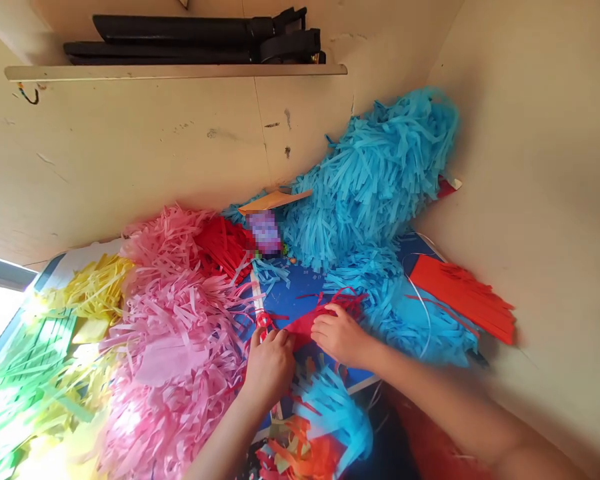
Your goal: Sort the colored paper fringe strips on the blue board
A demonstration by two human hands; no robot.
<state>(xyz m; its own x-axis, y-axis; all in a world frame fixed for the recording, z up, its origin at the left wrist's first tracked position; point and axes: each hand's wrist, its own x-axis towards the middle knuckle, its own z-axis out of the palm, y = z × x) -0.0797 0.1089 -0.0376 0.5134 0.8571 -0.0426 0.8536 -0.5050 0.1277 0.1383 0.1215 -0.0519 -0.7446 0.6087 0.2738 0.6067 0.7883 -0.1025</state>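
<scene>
A piece of red fringed tissue paper [303, 327] lies between my two hands on the blue table top [300, 283], its cut strips spreading to the upper right. My left hand [271, 365] grips its left end with curled fingers, close to a red-and-white tie [263, 321] on a pale strip [257, 293]. With bent fingers, my right hand [341, 337] holds the paper's middle. Both thumbs are partly hidden. Below the hands, a light blue fringe bundle [337, 413] and an orange fringe bundle [315, 453] hang near the table's front edge.
Pink fringe [180, 327] is heaped at left, with yellow fringe [90, 287] and green fringe [25, 373] beyond. A tall blue fringe pile [375, 180] leans towards the wall. Orange-red paper [463, 297] lies right. Above, a shelf [180, 72] carries black cases [190, 40].
</scene>
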